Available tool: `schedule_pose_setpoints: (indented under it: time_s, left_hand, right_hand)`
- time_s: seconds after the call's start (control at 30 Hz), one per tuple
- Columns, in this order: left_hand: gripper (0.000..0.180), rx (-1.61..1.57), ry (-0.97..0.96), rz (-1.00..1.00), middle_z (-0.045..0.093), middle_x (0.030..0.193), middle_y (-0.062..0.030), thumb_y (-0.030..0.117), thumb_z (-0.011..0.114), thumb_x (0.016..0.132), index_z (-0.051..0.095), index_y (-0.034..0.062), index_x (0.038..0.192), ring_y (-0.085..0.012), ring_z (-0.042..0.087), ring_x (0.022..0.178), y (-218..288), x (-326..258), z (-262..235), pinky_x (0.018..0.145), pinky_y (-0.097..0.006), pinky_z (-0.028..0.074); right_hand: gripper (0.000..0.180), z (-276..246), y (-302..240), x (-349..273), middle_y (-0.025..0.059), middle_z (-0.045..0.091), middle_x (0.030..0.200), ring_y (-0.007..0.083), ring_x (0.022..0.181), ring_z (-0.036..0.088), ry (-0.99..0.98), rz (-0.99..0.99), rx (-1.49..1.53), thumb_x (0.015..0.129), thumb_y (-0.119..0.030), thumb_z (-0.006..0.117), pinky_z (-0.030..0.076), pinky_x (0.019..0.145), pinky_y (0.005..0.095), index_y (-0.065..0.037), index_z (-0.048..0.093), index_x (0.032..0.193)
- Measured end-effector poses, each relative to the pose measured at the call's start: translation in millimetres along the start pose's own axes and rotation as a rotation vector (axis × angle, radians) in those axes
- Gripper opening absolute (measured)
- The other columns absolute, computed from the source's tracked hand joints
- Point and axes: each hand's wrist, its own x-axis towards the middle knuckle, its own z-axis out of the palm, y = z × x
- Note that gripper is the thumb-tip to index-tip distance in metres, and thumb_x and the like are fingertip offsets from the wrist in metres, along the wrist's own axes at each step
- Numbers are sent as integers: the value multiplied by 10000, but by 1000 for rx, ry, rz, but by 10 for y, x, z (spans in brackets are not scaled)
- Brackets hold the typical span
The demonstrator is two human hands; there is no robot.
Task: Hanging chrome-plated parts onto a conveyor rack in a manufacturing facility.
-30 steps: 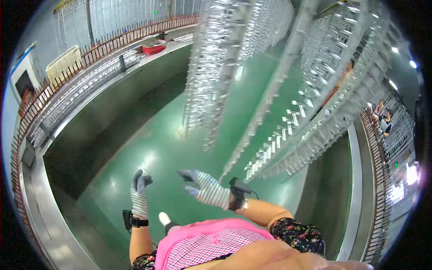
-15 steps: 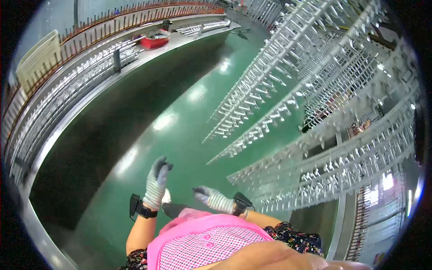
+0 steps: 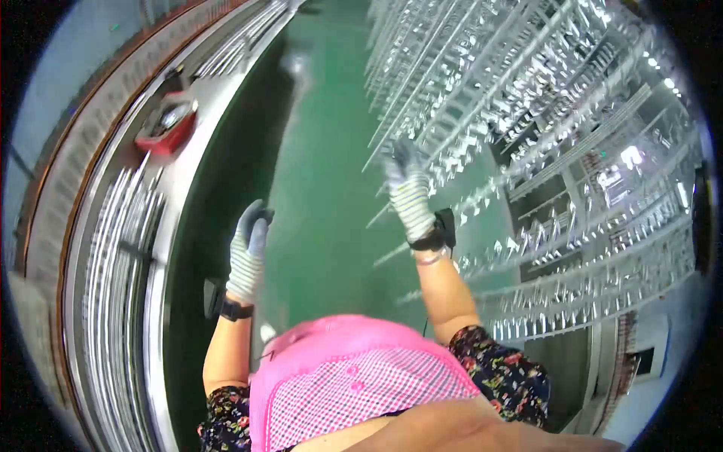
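My left hand (image 3: 248,252), in a striped grey-tipped glove, is held over the floor beside the left bench. Its fingers are loosely bent and apart, with nothing in them. My right hand (image 3: 410,188), gloved the same way, is stretched forward at the near ends of the hanging metal racks (image 3: 482,124). Its fingers look extended and somewhat blurred; nothing shows in them, and I cannot tell whether they touch a rack. The racks are long silvery bars carrying rows of small shiny metal pieces.
Along the left runs a bench (image 3: 183,184) with bundles of metal rods (image 3: 124,248) and a red basket (image 3: 172,137) holding something shiny. A green floor (image 3: 324,151) forms the aisle between bench and racks. More racks (image 3: 572,301) curve round the right side.
My view has turned, so the bench and red basket now stand closer on the left. My right hand has gone from near my waist forward to the racks; my left has risen slightly.
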Motion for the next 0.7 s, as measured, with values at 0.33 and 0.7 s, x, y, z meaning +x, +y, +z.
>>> schedule_pose_setpoints:
  time_s: [0.33, 0.7]
  left_hand:
    - [379, -147, -756, 283, 540, 1175, -119, 140, 416, 933, 407, -16, 1278, -172, 518, 1082, 341, 2093, 1503, 964, -287, 376]
    - [650, -526, -1366, 30, 443, 1296, -156, 476, 396, 920, 324, -22, 1331, -221, 418, 1208, 561, 3131, 3665, 1027, -334, 318]
  right_hand:
    - [520, -801, 282, 1184, 170, 441, 1264, 249, 1051, 483, 606, -192, 699, 854, -117, 561, 384, 927, 398, 0, 332, 1305]
    - [667, -599, -446, 1258, 222, 585, 972, 360, 923, 554, 1156, 113, -1004, 728, -272, 698, 424, 796, 449, 30, 387, 1236]
